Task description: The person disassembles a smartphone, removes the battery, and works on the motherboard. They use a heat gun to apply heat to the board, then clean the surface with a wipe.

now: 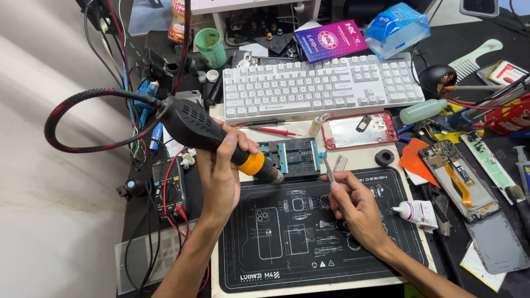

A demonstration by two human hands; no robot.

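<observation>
My left hand (220, 174) is wrapped tight around the black hot-air handle (207, 134), fingers closed over the grip just behind its orange collar, and the metal nozzle (269, 171) points down and to the right at the circuit board (292, 157) clamped in the blue-jawed holder. The handle's braided red-and-black hose (72, 118) loops off to the left and back round to its rear end. My right hand (353, 204) pinches a pair of slim metal tweezers (328, 168) between thumb and forefinger, the other fingers curled loosely, with the tips raised toward the right edge of that same board. Both hands hover over the dark repair mat (309, 232) printed with phone outlines; the board sits at the mat's top edge, just in front of the white keyboard (323, 85). Beside the board to the right lies a phone frame with a red rim (360, 130), and farther right an opened phone with an orange flex cable (458, 179). A small white tube (415, 212) rests at the mat's right edge, and a multimeter (169, 185) with 1 red lead lies left of my left wrist.
</observation>
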